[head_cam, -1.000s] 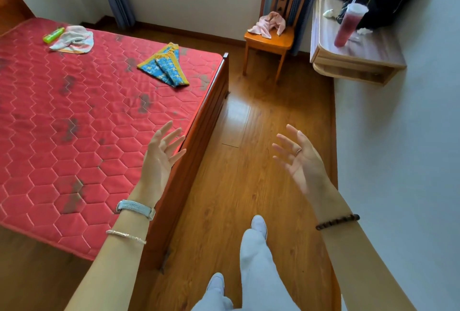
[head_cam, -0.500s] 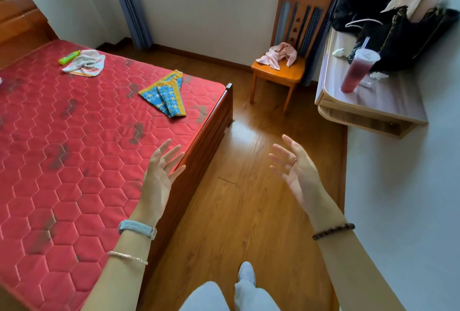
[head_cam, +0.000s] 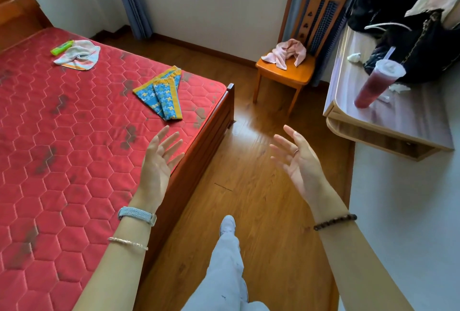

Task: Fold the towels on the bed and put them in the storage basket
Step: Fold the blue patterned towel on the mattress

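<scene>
A blue and yellow patterned towel lies loosely folded near the corner of the red quilted bed. Farther back on the mattress a white towel lies crumpled beside a green bottle. A pink towel is draped on the seat of a wooden chair. My left hand hovers over the bed's near edge, fingers spread, holding nothing. My right hand is raised over the wooden floor, fingers spread and empty. No storage basket is in view.
A wall shelf on the right carries a cup with a red drink and black bags. The bed's wooden frame runs along a strip of wooden floor. My leg and white shoe are below.
The view has tilted up and drawn closer to the bed corner and chair. Both hands stay raised and spread, keeping the same pose.
</scene>
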Tool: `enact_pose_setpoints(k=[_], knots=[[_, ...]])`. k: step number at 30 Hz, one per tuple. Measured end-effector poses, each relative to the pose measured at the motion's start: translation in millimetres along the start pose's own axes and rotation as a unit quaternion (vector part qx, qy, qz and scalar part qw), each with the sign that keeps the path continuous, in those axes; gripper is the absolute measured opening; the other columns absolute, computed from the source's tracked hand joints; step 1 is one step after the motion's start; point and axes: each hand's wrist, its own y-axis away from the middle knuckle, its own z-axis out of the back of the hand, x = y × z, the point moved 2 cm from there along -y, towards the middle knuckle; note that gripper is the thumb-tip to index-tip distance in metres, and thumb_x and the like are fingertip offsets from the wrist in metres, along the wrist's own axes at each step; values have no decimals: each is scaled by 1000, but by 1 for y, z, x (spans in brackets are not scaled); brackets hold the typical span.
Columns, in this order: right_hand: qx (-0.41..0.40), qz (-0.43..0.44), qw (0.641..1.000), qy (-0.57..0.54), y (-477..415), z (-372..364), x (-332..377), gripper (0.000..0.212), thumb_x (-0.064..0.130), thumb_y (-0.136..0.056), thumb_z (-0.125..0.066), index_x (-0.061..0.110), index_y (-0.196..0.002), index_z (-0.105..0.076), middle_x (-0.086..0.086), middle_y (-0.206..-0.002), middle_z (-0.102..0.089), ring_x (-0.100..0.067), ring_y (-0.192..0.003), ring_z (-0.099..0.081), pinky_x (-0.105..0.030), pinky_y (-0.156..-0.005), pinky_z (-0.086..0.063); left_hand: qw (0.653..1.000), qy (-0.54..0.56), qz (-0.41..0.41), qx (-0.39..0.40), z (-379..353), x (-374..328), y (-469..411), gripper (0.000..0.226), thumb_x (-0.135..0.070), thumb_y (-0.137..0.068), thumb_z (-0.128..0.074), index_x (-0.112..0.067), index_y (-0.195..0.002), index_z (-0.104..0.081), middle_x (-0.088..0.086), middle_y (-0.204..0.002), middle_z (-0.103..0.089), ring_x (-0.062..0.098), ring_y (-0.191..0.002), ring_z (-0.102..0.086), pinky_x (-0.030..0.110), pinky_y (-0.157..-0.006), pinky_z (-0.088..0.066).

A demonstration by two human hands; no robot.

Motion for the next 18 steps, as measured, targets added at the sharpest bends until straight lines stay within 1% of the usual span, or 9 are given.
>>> enact_pose_setpoints(k=[3, 7, 10, 14, 18], knots=[[7, 1, 1000, 8, -38, -13, 9, 28, 44, -101, -41, 37, -125, -55, 2, -129, -62, -23, -117, -61, -48, -105, -46, 1000, 15, -10, -10, -3, 2, -37, 43, -43, -102, -39, -27, -139, -54, 4, -136, -62, 22, -129, -57, 46, -108, -43], [14, -11, 1000, 19, -102, -42, 26, 26, 45, -100, -43, 39, -122, -57, 4, -127, -62, -21, -114, -63, -47, -103, -48, 998, 39, -9, -47, 1, 0, -97, 41, -43, -102, -38, -27, -136, -55, 4, -135, -63, 21, -126, -58, 46, -106, -44], [19, -11, 999, 31, -146, -63, 40, 26, 46, -100, -42, 39, -122, -56, 4, -128, -61, -22, -115, -63, -46, -103, -48, 997, 47, -7, -65, 4, -6, -142, 44, -43, -103, -38, -24, -139, -54, 9, -141, -58, 21, -124, -59, 45, -104, -45], [12, -9, 999, 33, -197, -77, 55, 28, 47, -100, -43, 38, -123, -55, 3, -129, -61, -20, -114, -63, -44, -101, -49, 997, 51, -4, -65, -2, -10, -197, 49, -42, -104, -37, -18, -145, -48, 8, -139, -59, 21, -124, -59, 45, -106, -44], [2, -19, 1000, 20, -238, -81, 65, 27, 46, -100, -43, 38, -123, -56, 4, -125, -63, -21, -113, -64, -47, -102, -48, 996, 58, 7, -60, -14, -8, -234, 48, -41, -103, -39, -19, -144, -50, 12, -142, -57, 24, -127, -58, 46, -107, -44]])
